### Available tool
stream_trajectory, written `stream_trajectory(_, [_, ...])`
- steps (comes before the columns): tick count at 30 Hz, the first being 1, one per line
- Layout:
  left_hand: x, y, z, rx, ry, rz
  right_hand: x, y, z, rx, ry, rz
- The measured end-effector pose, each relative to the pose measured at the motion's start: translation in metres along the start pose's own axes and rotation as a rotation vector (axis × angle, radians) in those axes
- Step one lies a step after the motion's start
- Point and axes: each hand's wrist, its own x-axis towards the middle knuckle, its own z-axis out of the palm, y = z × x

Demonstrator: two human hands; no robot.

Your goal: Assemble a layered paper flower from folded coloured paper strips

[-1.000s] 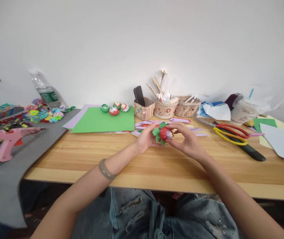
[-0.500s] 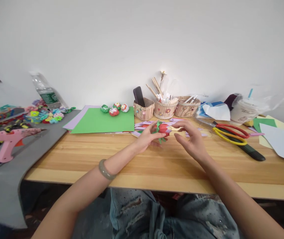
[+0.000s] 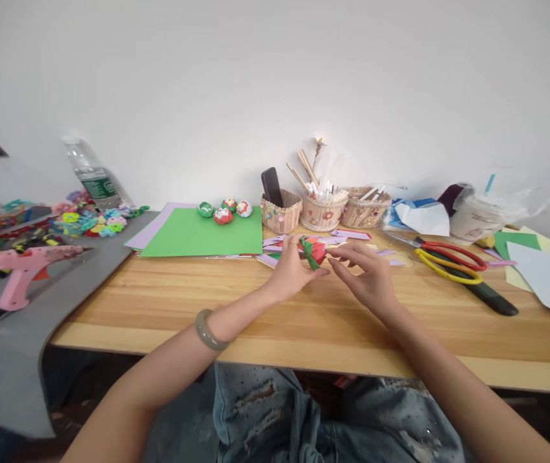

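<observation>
My left hand (image 3: 293, 270) is closed round a small paper flower (image 3: 314, 251), red with green leaves, held just above the wooden table (image 3: 255, 302). My right hand (image 3: 368, 273) is right beside the flower, fingers spread and slightly curled, fingertips near its red petals but holding nothing. A grey-green bangle sits on my left wrist. Cut lilac paper strips (image 3: 275, 247) lie on the table just behind the flower.
A green sheet (image 3: 202, 235) with small paper balls (image 3: 222, 212) lies at the back. Woven pots (image 3: 323, 209) hold sticks and a phone. Scissors (image 3: 453, 263), a lidded cup (image 3: 475, 215) and paper sheets lie right. Another person's hand holds a pink glue gun (image 3: 24, 270) left.
My right hand has let go of the flower and opened beside it. My left hand has turned the flower and carried it a little further from me.
</observation>
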Motion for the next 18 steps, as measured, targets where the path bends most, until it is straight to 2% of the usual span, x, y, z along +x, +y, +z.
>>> stream_trajectory(6, [0.000,0.002,0.000,0.122,0.052,0.037,0.001,-0.001,0.001,0.066,0.014,0.096])
stream_trajectory(11, [-0.003,0.007,0.000,0.175,0.038,0.078,0.006,-0.001,0.001,0.212,-0.142,0.269])
stream_trajectory(14, [-0.004,0.010,0.000,0.196,0.031,0.091,0.008,-0.001,0.001,0.255,-0.207,0.325])
stream_trajectory(18, [-0.005,0.011,0.001,0.202,0.012,0.104,0.006,-0.002,0.002,0.217,-0.168,0.337])
